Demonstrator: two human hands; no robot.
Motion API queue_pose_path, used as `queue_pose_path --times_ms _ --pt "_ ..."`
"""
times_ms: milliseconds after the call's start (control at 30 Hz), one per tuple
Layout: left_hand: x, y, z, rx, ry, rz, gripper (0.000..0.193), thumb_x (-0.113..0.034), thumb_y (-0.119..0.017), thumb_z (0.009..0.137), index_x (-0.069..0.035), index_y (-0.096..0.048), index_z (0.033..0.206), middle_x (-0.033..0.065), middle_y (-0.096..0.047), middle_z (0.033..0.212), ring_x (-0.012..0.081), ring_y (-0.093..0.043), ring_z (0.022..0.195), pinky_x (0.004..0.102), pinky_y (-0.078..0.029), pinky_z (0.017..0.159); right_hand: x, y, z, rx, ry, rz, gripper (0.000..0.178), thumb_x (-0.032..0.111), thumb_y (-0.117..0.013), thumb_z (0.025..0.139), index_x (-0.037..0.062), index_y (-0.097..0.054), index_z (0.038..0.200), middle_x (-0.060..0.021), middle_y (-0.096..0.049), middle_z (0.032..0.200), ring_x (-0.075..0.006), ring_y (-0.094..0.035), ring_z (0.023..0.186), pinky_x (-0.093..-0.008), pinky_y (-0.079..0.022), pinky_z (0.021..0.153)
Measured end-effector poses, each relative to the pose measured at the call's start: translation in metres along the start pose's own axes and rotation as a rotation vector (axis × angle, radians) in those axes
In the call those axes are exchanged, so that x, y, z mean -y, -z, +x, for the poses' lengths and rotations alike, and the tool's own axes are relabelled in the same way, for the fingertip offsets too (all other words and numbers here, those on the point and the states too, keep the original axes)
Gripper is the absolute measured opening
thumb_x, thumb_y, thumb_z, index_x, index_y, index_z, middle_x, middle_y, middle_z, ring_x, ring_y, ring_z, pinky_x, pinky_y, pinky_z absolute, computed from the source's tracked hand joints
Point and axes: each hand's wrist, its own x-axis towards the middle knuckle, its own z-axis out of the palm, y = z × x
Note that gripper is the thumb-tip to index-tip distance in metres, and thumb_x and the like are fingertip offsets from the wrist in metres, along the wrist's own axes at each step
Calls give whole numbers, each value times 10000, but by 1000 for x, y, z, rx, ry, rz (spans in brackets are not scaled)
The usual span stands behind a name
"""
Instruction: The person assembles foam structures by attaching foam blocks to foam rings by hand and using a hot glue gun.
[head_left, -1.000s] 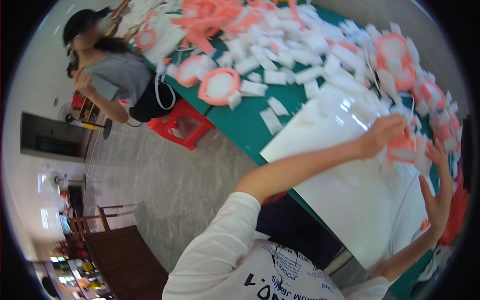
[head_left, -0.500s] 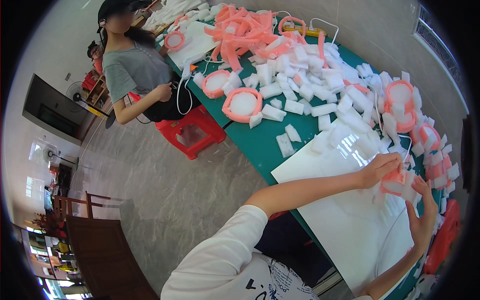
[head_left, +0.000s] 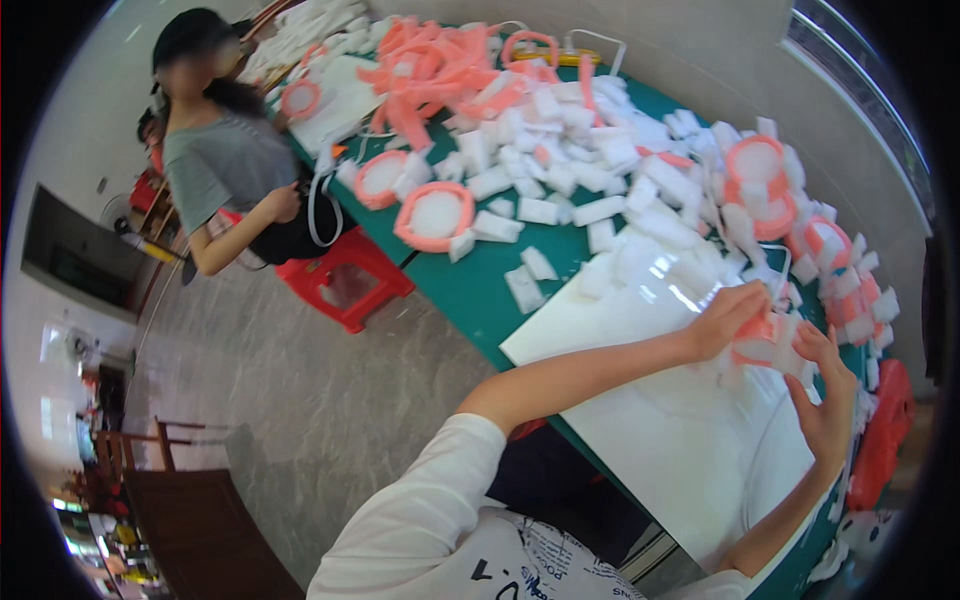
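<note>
Over the white board (head_left: 640, 440), I hold a small piece of pink and white foam (head_left: 757, 350) between my two hands. My left hand (head_left: 735, 318) is closed, its fingertips pinching the pink foam at its upper left side. My right hand (head_left: 825, 395) curves round the opposite side, fingers and thumb against a white foam block (head_left: 786, 343) on that piece. My fingers cover part of the foam, so its full shape does not show. Just beyond my hands runs a white cord (head_left: 779, 256).
White foam blocks (head_left: 600, 210) and pink foam strips (head_left: 430, 75) heap across the green table (head_left: 455, 300). Pink-rimmed foam rings (head_left: 435, 216) lie to the left, more stacked at right. A red bag (head_left: 882, 435) hangs at the right edge. Another person (head_left: 235, 160) is by a red stool (head_left: 345, 280).
The whole view has shifted, so the table and the other person appear further left. Both hands stay on the same foam piece, with little change in their grip.
</note>
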Motion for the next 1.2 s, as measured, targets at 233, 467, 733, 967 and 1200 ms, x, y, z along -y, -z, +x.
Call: queue_pose_path --times_ms 233,467,733,967,1200 --pt "16 4 -5 -11 37 10 367 -370 -370 921 -38 -514 860 41 -508 872 121 -465 835 255 -379 768 -3 1 3 17 51 80 330 -3 -667 649 28 -585 967 -147 -585 1059 -312 -518 1068 -468 -275 1027" --pt "-1 4 2 74 -16 43 383 -362 -284 950 -27 -455 874 82 -491 941 154 -458 895 274 -347 855 -15 2 -3 -11 58 65 294 64 -677 686 45 -595 968 -119 -583 1090 -284 -532 1057 -469 -241 1047" --pt "-9 -5 2 0 50 -16 366 -380 -300 943 -42 -436 975 79 -498 953 156 -471 916 281 -363 857 -14 5 -7 17 -9 60 262 75 -667 702 77 -597 954 -88 -570 1112 -254 -509 1090 -466 -212 1064" --pt "-14 -3 2 -12 86 111 312 -311 -327 938 -29 -445 1001 63 -495 954 143 -464 913 270 -358 861 -22 0 -4 -5 34 107 245 77 -651 696 76 -601 936 -78 -581 1043 -245 -514 1056 -462 -213 1066" --pt "-22 -1 3 22 47 201 336 -279 -333 931 13 -488 988 82 -531 923 154 -482 881 266 -360 841 -23 5 -7 -11 24 87 268 75 -700 664 88 -619 919 -53 -589 1090 -225 -518 1082 -448 -259 1046"
